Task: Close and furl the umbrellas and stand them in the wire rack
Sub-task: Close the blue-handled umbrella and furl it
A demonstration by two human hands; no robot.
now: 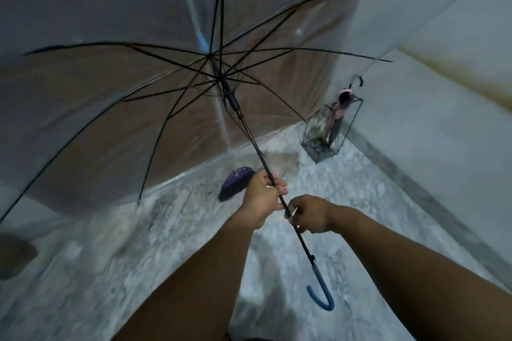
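A clear umbrella with black ribs is spread wide open and fills the upper left of the head view. Its black shaft runs down to a blue hooked handle. My left hand grips the shaft higher up. Just below it, my right hand holds the same shaft. The black wire rack stands on the floor in the far right corner by the wall. Furled umbrellas, one of them pink, stand inside it.
A dark purple umbrella lies on the pale mottled floor just beyond my left hand. Walls meet behind the rack. A dark object sits at the left edge, seen through the canopy.
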